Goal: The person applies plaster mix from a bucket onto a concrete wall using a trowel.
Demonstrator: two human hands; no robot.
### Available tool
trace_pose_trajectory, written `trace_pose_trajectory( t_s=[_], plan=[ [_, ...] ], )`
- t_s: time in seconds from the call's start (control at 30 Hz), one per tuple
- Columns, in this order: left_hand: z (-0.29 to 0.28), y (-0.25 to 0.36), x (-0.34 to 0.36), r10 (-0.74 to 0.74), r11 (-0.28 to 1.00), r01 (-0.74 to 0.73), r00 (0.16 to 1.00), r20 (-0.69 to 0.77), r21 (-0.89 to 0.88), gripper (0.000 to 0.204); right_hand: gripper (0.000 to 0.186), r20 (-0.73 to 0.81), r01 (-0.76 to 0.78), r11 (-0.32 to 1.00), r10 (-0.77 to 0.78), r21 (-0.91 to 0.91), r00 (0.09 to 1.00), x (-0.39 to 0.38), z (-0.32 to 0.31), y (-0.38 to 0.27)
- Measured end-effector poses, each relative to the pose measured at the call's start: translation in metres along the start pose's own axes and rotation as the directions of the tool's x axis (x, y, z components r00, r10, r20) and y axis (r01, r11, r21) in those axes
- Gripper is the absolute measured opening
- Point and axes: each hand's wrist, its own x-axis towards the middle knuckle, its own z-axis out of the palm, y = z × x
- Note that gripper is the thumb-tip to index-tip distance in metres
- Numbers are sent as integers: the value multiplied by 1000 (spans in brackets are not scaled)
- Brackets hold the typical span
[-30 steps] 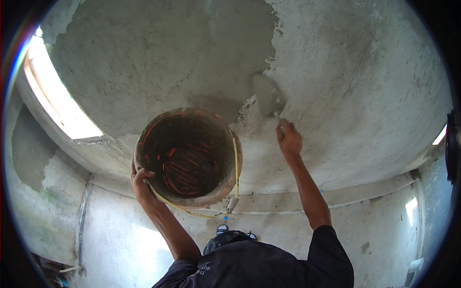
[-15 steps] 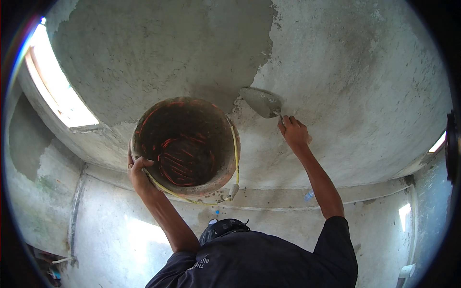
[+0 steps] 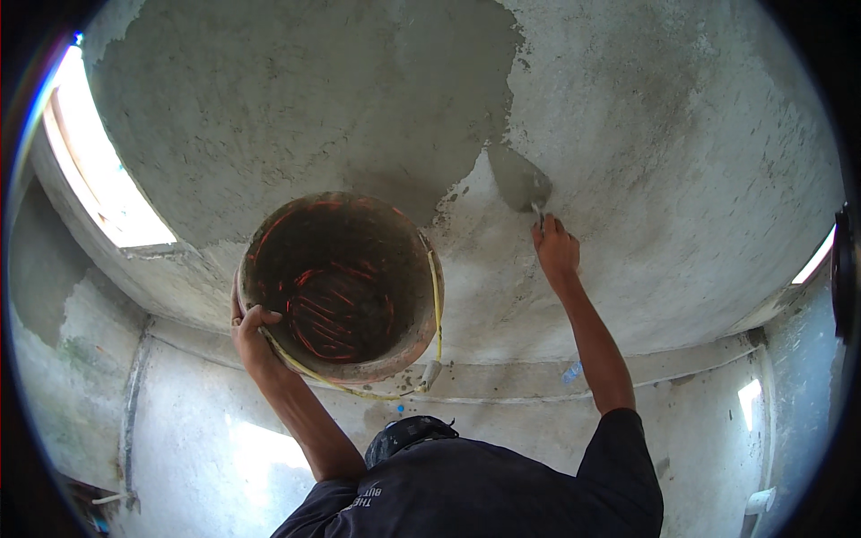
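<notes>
Fingers of the left hand clamped on the near left rim of a round bucket, thumb over the edge. Fingers of the right hand closed around the handle of a trowel. Dark shirt nearest the camera. Bucket mouth faces up; reddish streaks show on its grimy inside. Yellow bail hangs along its right side. Bucket stands before the lower edge of a darker plaster patch on the wall. Trowel blade just beside the patch's ragged lower right edge; cannot tell whether it touches the wall. Bright window opening beyond the patch's left edge.
</notes>
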Motion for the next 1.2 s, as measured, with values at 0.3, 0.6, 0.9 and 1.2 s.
trace_pose_trajectory(
  t_s=[0.3, 0.6, 0.9, 1.2],
  plan=[
    [-8, 2, 18, 8, 999, -10, 999, 37, 39, 75, 27, -149, -48, 993, 64, 110, 987, 54, -35, -19],
    [-11, 13, 27, -41, 998, 42, 999, 17, -48, 78, 28, 177, 63, 994, -77, 84, 981, -14, -3, -40],
    [-23, 12, 38, -81, 997, 81, 995, 54, 8, 76, 27, -62, -73, 992, 80, 106, 995, 42, -9, -39],
    [-54, 21, 62, -121, 992, 124, 990, 75, -37, 80, 26, 39, -12, 989, 6, 149, 999, -28, 13, -62]
  ],
)
